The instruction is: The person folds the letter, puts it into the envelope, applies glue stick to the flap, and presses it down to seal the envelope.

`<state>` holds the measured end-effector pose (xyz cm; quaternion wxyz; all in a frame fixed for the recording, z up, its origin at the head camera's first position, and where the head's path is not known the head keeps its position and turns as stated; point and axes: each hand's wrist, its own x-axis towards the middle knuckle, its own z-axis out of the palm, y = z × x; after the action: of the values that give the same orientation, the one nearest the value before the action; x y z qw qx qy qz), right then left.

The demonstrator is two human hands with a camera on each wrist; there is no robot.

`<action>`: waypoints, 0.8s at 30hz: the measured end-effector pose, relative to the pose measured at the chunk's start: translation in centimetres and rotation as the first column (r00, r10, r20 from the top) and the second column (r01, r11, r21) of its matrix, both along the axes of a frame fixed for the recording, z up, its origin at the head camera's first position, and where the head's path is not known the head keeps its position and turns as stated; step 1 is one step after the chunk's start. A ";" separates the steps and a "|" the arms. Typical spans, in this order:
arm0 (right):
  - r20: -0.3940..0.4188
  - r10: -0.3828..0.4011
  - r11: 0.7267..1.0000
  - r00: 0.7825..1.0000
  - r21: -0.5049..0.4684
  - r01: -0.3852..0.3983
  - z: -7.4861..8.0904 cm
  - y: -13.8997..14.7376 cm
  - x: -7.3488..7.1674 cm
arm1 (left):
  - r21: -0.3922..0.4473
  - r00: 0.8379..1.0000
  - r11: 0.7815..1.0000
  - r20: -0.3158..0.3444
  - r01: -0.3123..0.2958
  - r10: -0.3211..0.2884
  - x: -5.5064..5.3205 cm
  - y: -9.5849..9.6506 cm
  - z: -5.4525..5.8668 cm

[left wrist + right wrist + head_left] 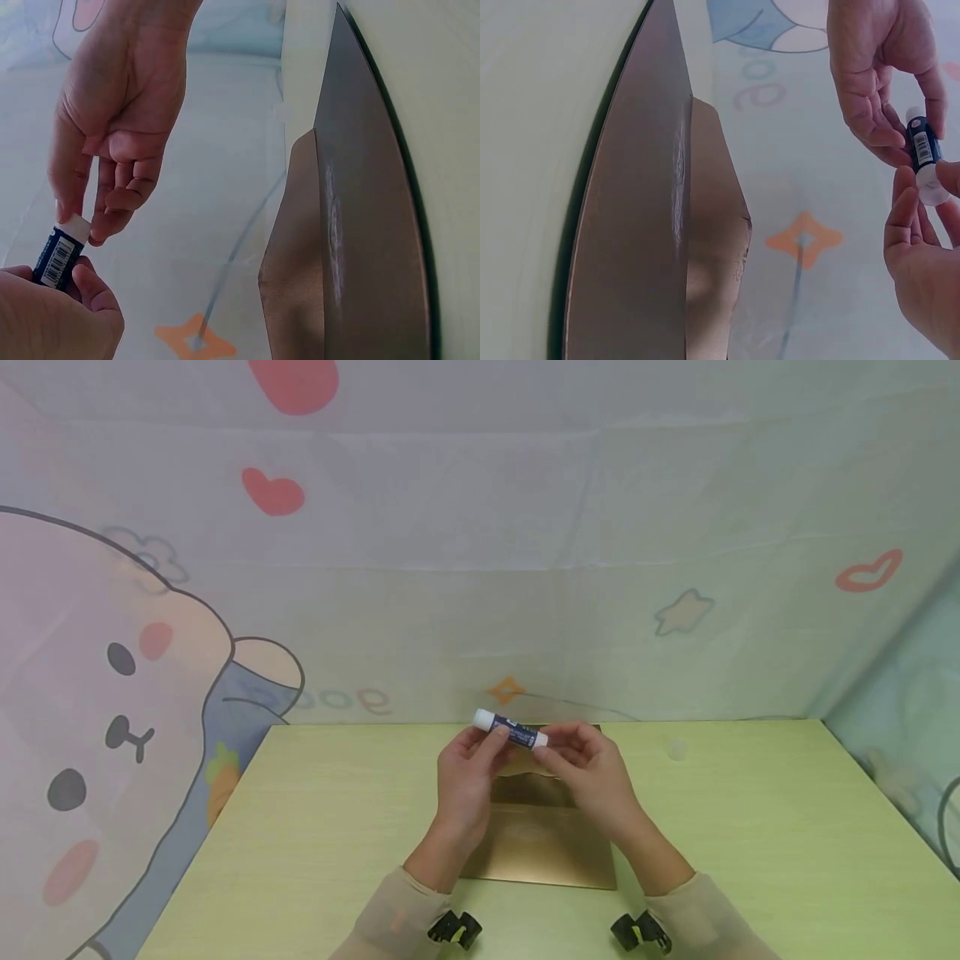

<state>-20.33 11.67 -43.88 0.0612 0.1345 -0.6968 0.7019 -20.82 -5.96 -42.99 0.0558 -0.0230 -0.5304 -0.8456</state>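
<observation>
Above the table, both hands hold a glue stick (511,730) with a dark blue label and white ends, tilted down to the right. My left hand (467,777) grips its body between thumb and fingers. My right hand (596,777) pinches the white end on the right, seen in the right wrist view as a rounded white end (931,185). A barcode shows on the label (58,260) in the left wrist view. Below the hands lies a gold-brown envelope (543,852), its flap (714,225) raised open; the forearms and hands cover parts of it.
The pale yellow-green table (322,827) reaches back to a printed cloth backdrop (450,510). A small, pale round thing (677,748) lies near the back right of the table; its kind is unclear. A dark cable (947,827) hangs at the far right.
</observation>
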 end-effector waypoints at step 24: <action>-0.052 0.003 1.000 0.999 0.026 -0.002 -0.3 -0.4 0.2 | 0.014 1.000 1.000 0.006 0.006 -0.006 0.1 0.1 0.0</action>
<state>-20.16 11.31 -44.21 0.0768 0.1543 -0.7038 0.6892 -20.72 -5.87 -43.01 0.0517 -0.0218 -0.5247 -0.8494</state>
